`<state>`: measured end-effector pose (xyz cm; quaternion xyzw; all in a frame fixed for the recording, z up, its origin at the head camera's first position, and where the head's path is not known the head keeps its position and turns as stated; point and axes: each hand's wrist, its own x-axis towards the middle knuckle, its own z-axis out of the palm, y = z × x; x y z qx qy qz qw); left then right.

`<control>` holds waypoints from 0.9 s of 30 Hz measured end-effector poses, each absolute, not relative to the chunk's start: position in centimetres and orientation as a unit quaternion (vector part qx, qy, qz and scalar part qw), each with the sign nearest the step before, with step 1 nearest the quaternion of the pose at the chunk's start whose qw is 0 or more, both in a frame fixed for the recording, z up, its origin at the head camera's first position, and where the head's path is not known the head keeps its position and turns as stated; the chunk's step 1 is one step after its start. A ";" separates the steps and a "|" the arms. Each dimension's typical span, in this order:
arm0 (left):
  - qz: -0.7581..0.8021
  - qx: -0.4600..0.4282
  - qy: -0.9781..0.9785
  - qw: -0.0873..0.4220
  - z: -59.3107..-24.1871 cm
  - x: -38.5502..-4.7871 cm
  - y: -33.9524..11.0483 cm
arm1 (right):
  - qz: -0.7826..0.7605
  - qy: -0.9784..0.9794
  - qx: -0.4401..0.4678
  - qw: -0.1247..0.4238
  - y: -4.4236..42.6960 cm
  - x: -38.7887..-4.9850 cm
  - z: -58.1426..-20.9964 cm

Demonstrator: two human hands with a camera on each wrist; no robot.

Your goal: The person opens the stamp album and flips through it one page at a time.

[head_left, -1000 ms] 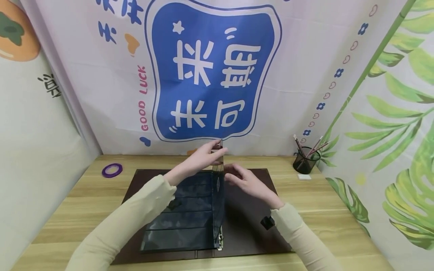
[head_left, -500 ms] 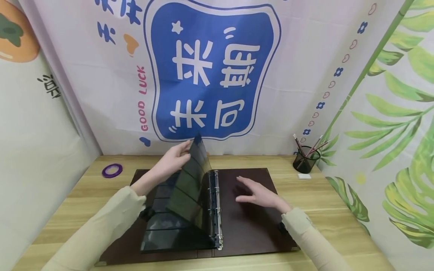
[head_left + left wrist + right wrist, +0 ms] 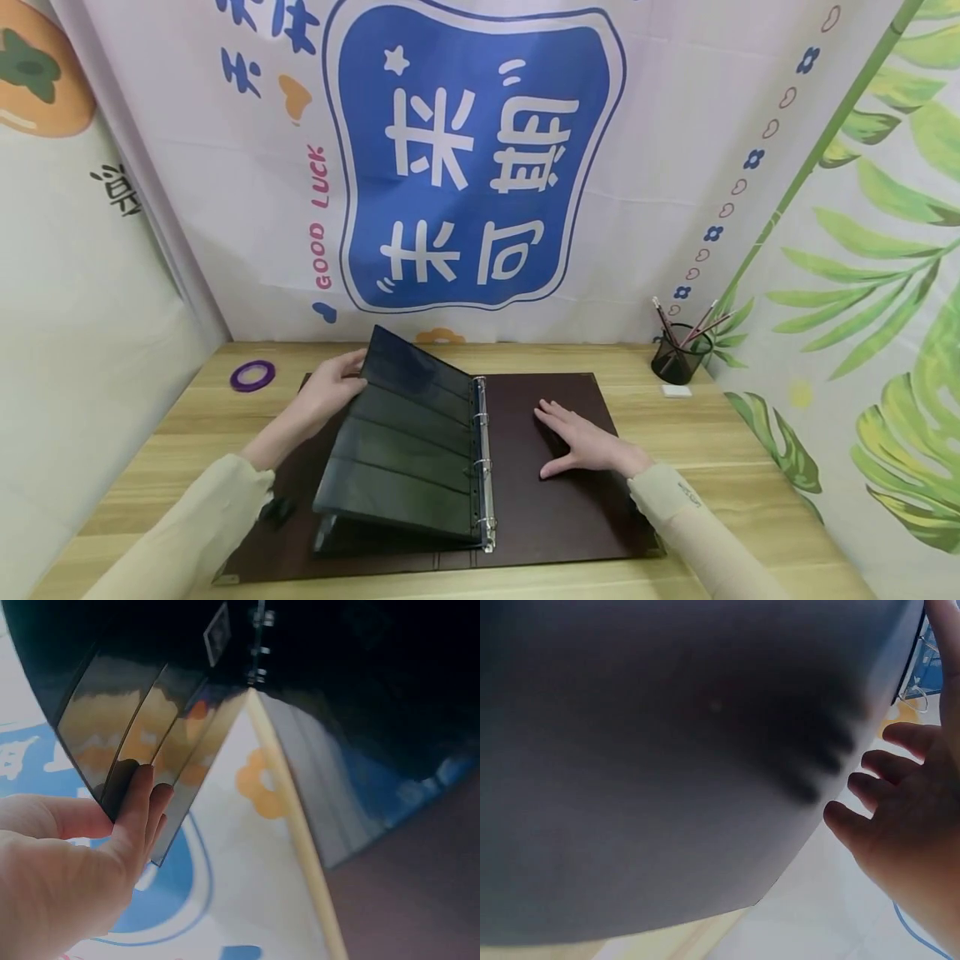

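A dark brown ring binder (image 3: 517, 508) lies spread on the table in the head view. Black pocket pages (image 3: 408, 433) sit on its metal rings (image 3: 485, 467). My left hand (image 3: 318, 404) holds the outer far corner of the top page, which slants up off the pages under it. In the left wrist view the thumb and fingers (image 3: 135, 810) pinch that page (image 3: 124, 720) from its two sides. Over the bare right cover, my right hand (image 3: 592, 442) hovers with fingers spread, holding nothing. Its shadow falls on the cover (image 3: 645, 825) in the right wrist view.
A purple tape-like ring (image 3: 252, 376) lies at the table's back left. At the back right stand a black mesh pencil cup (image 3: 677, 358) and a small white block (image 3: 676, 390). A printed cloth (image 3: 262, 208) hangs behind the table.
My left hand has swung the page from upright over the rings down to the left. My right hand has drawn back from beside the page to the right, its fingers spreading.
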<state>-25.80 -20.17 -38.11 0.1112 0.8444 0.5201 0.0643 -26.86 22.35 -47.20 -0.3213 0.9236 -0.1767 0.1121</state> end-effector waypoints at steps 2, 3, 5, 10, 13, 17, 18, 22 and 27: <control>0.515 0.109 0.848 0.059 -38.9 -25.7 -20.6 | -0.169 0.924 -0.324 0.113 22.4 -26.9 -47.3; 0.512 0.108 0.850 0.056 -39.4 -25.7 -20.8 | -0.164 0.924 -0.325 0.114 22.4 -26.9 -47.3; 0.502 0.101 0.857 0.052 -40.1 -25.6 -21.2 | -0.157 0.925 -0.327 0.116 22.4 -26.9 -47.3; 0.462 0.074 0.883 0.044 -41.5 -25.2 -21.8 | -0.152 0.925 -0.329 0.116 22.5 -27.0 -47.5; 0.442 0.060 0.894 0.041 -42.5 -25.0 -22.1 | -0.154 0.924 -0.330 0.116 22.4 -27.0 -47.6; 0.415 0.056 0.908 0.022 -44.1 -25.0 -22.3 | -0.152 0.924 -0.331 0.119 22.3 -27.0 -47.7; 0.405 0.059 0.912 0.014 -44.5 -25.0 -22.3 | -0.152 0.924 -0.331 0.120 22.3 -27.0 -47.7; 0.363 0.075 0.929 -0.016 -46.0 -25.1 -22.5 | -0.150 0.924 -0.329 0.122 22.2 -27.0 -47.8; 0.311 0.092 0.945 -0.042 -47.1 -25.1 -22.4 | -0.152 0.925 -0.325 0.123 22.1 -27.0 -47.8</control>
